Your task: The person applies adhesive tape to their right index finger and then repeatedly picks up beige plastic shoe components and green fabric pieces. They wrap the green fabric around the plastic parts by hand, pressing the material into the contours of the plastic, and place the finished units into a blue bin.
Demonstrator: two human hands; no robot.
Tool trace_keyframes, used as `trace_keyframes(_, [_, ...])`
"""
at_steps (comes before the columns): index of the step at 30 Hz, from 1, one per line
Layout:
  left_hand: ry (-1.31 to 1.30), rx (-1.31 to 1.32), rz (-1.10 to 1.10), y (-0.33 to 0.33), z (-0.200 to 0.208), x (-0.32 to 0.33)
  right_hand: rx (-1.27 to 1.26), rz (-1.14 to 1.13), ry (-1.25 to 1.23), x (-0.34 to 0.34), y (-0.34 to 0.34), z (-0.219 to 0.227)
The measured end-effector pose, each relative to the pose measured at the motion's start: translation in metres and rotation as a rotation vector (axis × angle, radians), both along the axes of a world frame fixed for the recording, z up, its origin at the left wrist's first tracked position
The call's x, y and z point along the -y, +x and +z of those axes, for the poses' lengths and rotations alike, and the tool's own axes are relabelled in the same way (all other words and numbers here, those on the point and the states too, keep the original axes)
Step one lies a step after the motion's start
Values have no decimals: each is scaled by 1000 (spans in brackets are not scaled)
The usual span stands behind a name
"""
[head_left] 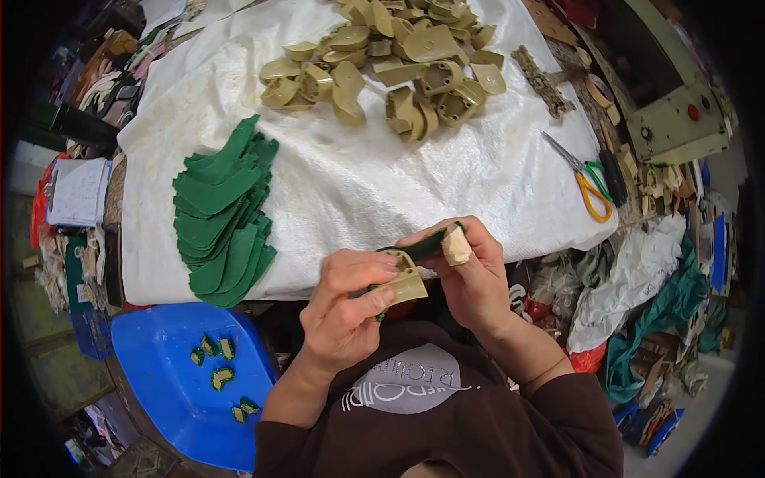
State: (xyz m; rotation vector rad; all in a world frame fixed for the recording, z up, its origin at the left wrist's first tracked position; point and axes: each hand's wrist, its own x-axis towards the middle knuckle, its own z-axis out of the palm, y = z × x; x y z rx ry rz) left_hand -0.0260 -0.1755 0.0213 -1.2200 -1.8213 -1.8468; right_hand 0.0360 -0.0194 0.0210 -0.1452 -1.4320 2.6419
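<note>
Above my lap, at the table's near edge, my left hand (341,307) is closed around a tan plastic shoe heel (411,290). A piece of dark green fabric (426,245) runs along the heel's upper side, and a bit of green also shows below my left fingers. My right hand (482,279) pinches the fabric's other end between thumb and fingers. Pale tape wraps a digit (456,245) of that hand. Ahead on the left lies a fanned stack of green fabric pieces (223,211). A heap of bare tan heels (430,46) lies at the far middle.
White sheeting (319,187) covers the table. Scissors (586,177) with orange and green handles lie at its right. A blue plastic seat or tub (159,406) at lower left holds several green-covered heels (222,378). Crumpled bags (621,295) crowd the right side, below a grey-green machine (673,123).
</note>
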Motion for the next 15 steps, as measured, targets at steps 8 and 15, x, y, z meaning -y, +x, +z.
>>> trace_keyframes(8, [-383, -360, 242, 1, 4, -5, 67, 23, -3, 2, 8, 10])
trace_keyframes(15, [-510, -352, 295, -1, 14, -11, 80, 53, 578, 0, 3, 21])
